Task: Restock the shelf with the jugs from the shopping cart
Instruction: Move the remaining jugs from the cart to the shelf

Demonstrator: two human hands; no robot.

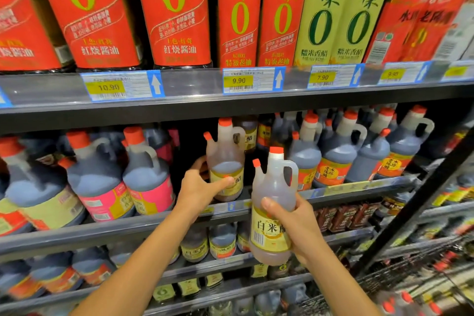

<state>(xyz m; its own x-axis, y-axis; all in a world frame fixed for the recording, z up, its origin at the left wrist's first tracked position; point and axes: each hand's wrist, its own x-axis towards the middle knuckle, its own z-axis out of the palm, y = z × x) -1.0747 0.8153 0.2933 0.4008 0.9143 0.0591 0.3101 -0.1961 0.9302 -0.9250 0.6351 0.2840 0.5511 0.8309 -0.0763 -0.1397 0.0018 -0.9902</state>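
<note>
The right hand (pixel 292 223) is wrapped round the lower body of a pale jug (pixel 272 187), held upright in the air, spout to its left. Just up and left of it, the left hand (pixel 200 190) grips a matching jug (pixel 225 156) standing upright at the shelf (pixel 154 220) edge. The open slot seems to lie ahead of the right hand, between that jug and the dark jugs (pixel 336 151); the right hand is nearer.
</note>
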